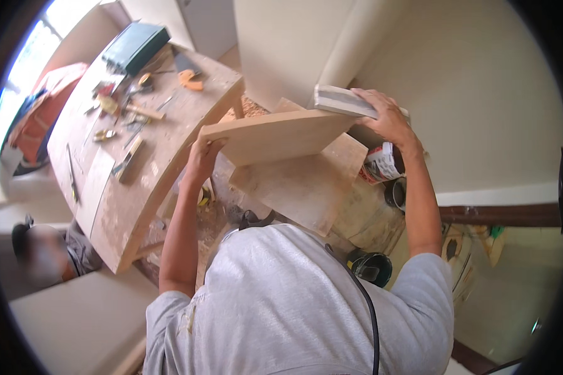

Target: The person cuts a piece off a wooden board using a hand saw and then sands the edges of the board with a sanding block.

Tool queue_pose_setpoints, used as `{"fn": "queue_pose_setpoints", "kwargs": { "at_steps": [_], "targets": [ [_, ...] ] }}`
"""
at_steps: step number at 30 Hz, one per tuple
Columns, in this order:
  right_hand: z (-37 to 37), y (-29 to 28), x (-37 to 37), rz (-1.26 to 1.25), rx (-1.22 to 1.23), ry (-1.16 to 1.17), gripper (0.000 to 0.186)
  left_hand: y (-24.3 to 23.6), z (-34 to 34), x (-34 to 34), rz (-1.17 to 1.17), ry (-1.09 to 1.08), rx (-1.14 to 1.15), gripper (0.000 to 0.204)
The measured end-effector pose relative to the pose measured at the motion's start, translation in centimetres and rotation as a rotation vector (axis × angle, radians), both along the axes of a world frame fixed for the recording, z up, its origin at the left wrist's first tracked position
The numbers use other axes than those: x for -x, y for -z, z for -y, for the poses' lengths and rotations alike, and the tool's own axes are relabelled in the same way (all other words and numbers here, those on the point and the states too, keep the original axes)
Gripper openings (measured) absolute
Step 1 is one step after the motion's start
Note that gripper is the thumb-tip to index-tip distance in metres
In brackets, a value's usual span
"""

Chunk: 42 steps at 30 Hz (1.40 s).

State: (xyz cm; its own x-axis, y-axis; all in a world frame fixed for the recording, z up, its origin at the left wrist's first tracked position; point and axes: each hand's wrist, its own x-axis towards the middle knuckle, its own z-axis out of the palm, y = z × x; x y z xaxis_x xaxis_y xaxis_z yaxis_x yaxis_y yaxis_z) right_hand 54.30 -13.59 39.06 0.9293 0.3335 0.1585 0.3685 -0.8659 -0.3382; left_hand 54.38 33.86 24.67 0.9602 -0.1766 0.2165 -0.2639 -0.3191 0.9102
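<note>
A pale wooden board [281, 140] is held up on its edge in front of me, its long narrow edge facing upward. At its left end my left hand [203, 156] grips the corner, fingers closed around it. My right hand [388, 119] is closed on a pale rectangular block [344, 101] with a grey band, which looks like a sanding block. That block lies against the right end of the board's upper edge. Beneath the board is a dusty flat wooden panel [313, 194]. Part of the block is covered by my right fingers.
To the left stands a workbench [162, 140] bearing a green case [136, 49], an orange-handled saw [191, 78], a hammer [145, 112] and brushes. A white-and-red bucket [381, 164] and a dark bucket [370, 269] are at the right. Another person [50, 253] is low at the far left.
</note>
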Motion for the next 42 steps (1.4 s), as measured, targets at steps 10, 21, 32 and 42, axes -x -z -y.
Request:
{"fn": "queue_pose_setpoints", "kwargs": {
  "at_steps": [10,21,32,42],
  "targets": [
    [-23.8,1.7,-2.6,0.054,0.116,-0.249,0.069,1.1,-0.5,-1.1,0.035,0.078,0.021,0.034],
    [-24.6,1.6,-2.4,0.037,-0.012,-0.269,0.069,0.0,-0.8,-1.5,0.111,0.086,-0.011,0.038],
    [-3.4,0.2,-1.5,0.036,0.002,0.024,0.074,-1.5,0.2,-0.8,-0.037,0.029,0.037,0.031],
    [-31.6,2.4,-2.0,0.073,0.061,-0.256,0.062,4.7,-1.8,-2.3,0.083,0.096,0.01,0.028]
  ]
}}
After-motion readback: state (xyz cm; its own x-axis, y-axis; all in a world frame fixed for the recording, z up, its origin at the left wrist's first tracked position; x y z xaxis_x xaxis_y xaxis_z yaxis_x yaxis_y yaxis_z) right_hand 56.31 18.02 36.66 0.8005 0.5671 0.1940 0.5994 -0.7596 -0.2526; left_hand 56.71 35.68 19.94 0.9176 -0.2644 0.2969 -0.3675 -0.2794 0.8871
